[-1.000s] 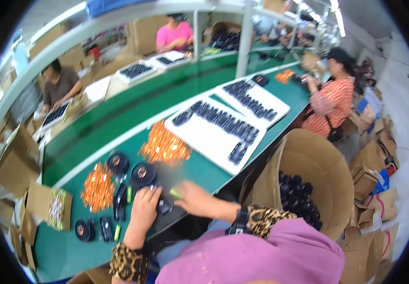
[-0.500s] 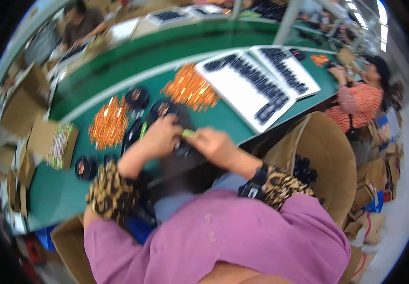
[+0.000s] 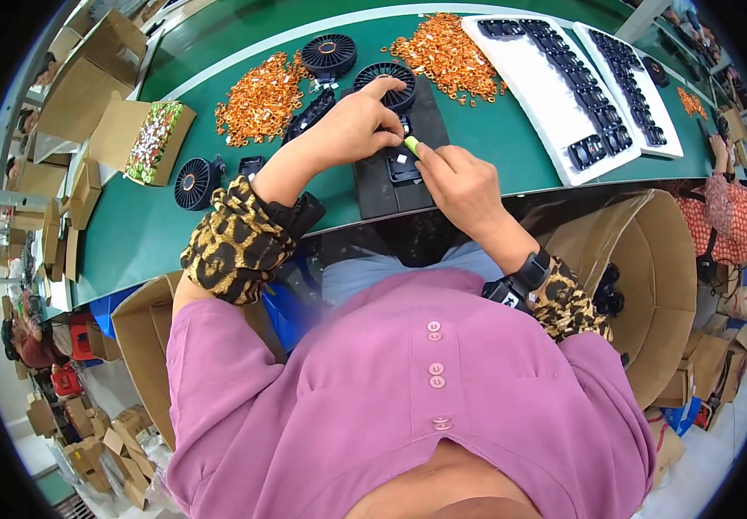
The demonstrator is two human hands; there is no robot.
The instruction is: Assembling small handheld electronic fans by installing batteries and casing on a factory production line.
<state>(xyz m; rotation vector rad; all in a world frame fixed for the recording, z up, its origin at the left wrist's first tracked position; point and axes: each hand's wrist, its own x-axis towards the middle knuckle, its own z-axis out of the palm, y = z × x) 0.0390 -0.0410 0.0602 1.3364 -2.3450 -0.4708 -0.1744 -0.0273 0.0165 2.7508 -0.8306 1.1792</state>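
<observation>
A small black fan (image 3: 379,78) with a round slatted head lies on a dark board (image 3: 432,112), and a flat black housing (image 3: 402,166) sits just below it. My left hand (image 3: 349,128) is closed over the fan's lower part, its index finger curled across the round head. Pinched between the thumb and finger of my right hand (image 3: 464,189) is a short light-green cylinder (image 3: 411,144). Its far end points at the black parts beside my left fingertips. What lies under my left palm is hidden.
Piles of small orange metallic pieces (image 3: 259,99) (image 3: 444,56) flank more fans (image 3: 328,56) (image 3: 197,183). White trays (image 3: 529,78) (image 3: 620,69) hold black parts at right. A carton of green cylinders (image 3: 156,143) stands left. Large cardboard boxes (image 3: 650,277) (image 3: 144,346) are beside me; a co-worker (image 3: 728,221) sits far right.
The view has tilted down and sharpened, so the bench appears higher. My right hand still holds the green cylinder, and my left hand stays at the fan.
</observation>
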